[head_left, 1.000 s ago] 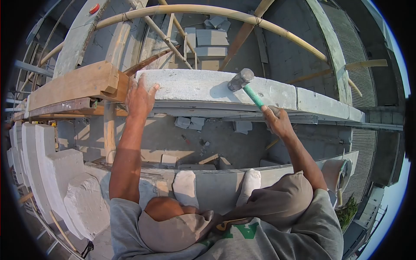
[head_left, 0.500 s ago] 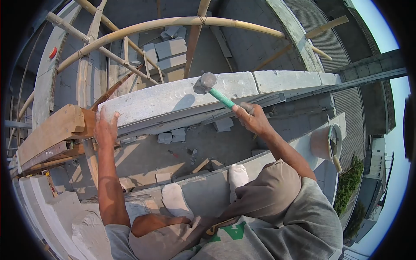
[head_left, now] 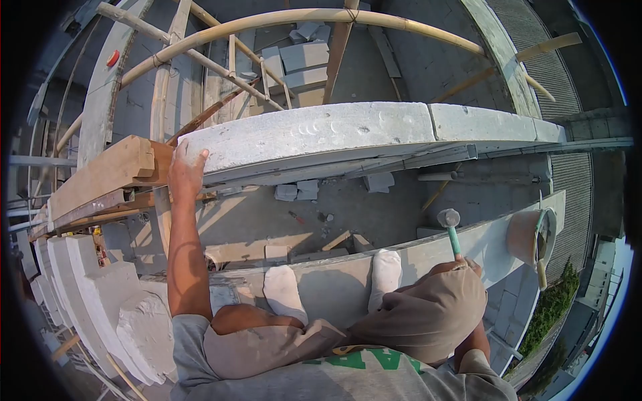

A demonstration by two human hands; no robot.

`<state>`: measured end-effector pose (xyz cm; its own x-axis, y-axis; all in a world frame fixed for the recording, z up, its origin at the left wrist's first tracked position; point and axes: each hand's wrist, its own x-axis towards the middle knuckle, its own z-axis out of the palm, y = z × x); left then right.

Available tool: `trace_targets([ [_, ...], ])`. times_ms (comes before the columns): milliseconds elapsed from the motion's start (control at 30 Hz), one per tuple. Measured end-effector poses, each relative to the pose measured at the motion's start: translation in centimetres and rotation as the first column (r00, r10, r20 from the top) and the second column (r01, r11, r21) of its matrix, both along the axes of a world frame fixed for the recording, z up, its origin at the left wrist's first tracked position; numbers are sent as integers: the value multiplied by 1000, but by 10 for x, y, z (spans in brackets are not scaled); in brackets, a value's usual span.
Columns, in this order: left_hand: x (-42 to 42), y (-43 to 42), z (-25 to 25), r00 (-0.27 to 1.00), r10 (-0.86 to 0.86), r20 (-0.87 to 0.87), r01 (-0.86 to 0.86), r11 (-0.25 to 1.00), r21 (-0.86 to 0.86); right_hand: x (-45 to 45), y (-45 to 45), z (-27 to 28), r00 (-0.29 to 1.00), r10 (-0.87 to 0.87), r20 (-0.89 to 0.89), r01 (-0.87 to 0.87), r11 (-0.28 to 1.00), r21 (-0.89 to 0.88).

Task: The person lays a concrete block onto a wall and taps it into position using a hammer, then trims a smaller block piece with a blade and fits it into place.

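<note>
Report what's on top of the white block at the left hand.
The left hand lies over the left end of the white block; crescent marks and pits show elsewhere. The surface beneath the hand is covered.

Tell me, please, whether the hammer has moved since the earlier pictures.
Yes: the hammer has moved nearer the viewer, from over the pale block to short of its near edge.

Hammer (head_left: 453,238) left of bucket (head_left: 521,235) — timber (head_left: 100,175) left of block (head_left: 314,134).

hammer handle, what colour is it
The hammer handle is green, a slightly bluish one; head view shows it best.
</note>
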<state>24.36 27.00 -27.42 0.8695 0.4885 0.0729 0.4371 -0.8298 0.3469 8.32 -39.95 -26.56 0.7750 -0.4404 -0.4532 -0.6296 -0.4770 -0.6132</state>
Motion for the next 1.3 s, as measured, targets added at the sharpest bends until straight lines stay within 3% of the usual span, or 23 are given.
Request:
trace_targets([
  [200, 2, -4, 13, 998, 41, -47, -44, 996, -75, -80, -75, -65, 954, -155, -257, 96, 969, -228],
  [533, 0, -3, 10, 997, 70, -23, -72, 993, -89, -108, -94, -106, 861, -181, -476, -17, 924, -382],
  [733, -14, 10, 30, 947, 172, 270, -96, 957, -274, -97, -100, -113, 847, -147, -511, -90, 907, -411],
  [867, -37, 14, 51, 895, 240, 377, -75, 912, -403, -79, -102, -113, 844, -101, -527, -159, 891, -426],
  [967, -62, 8, 59, 905, 279, 322, -90, 864, -496, -61, -102, -111, 841, -47, -539, -228, 872, -432],
  [1100, -95, -12, 34, 872, 408, 271, -152, 751, -643, -10, -96, -105, 848, 110, -519, -373, 819, -436],
  [1167, -111, -23, 9, 890, 400, 217, -161, 722, -673, 33, -86, -103, 832, 267, -487, -492, 762, -422],
  [1233, -124, -34, -5, 925, 271, 266, -90, 837, -539, 81, -54, -97, 790, 464, -399, -604, 699, -383],
  [1300, -132, -41, -15, 920, 305, 245, -105, 796, -596, 118, -4, -72, 731, 638, -241, -680, 658, -324],
])
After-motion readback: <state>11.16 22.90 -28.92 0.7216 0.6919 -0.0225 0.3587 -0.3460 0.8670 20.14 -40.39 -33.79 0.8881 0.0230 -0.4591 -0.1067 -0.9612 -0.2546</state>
